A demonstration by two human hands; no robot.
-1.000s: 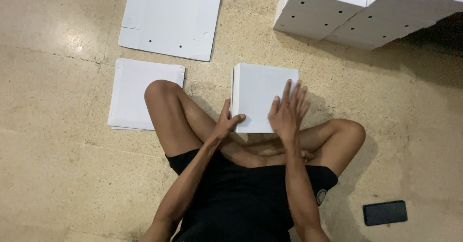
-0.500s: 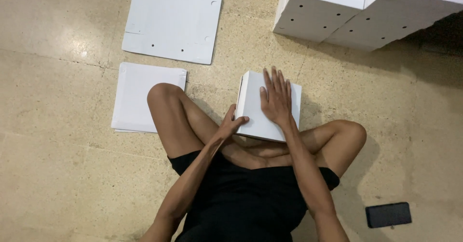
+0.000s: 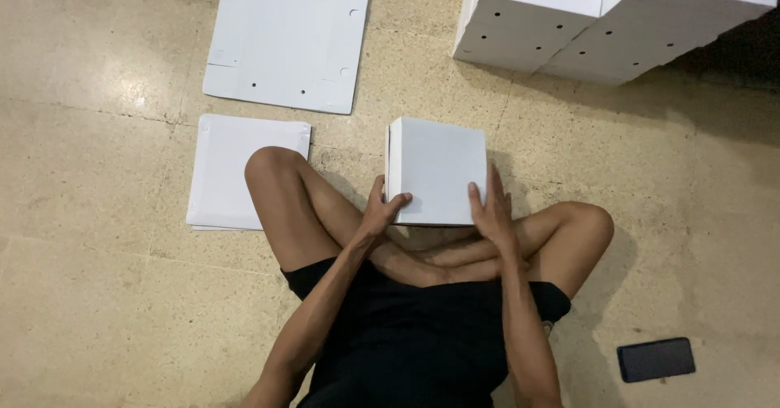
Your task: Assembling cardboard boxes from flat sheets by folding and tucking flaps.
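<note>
I sit cross-legged on a tiled floor, holding a small folded white cardboard box (image 3: 435, 168) over my shins. My left hand (image 3: 382, 210) grips its near left corner, thumb on top. My right hand (image 3: 491, 209) holds the near right edge with the fingers laid flat along the side. The closed box faces up and shows a thin side wall on its left.
A stack of flat white sheets (image 3: 223, 168) lies left of my knee. Beyond it is a large flat white die-cut sheet with holes (image 3: 288, 38). Finished white boxes with holes (image 3: 601, 18) are stacked at the upper right. A dark phone (image 3: 656, 359) lies at the lower right.
My right hand slid from flat on top of the box to its right edge. The box turned squarer and now sits level between both hands.
</note>
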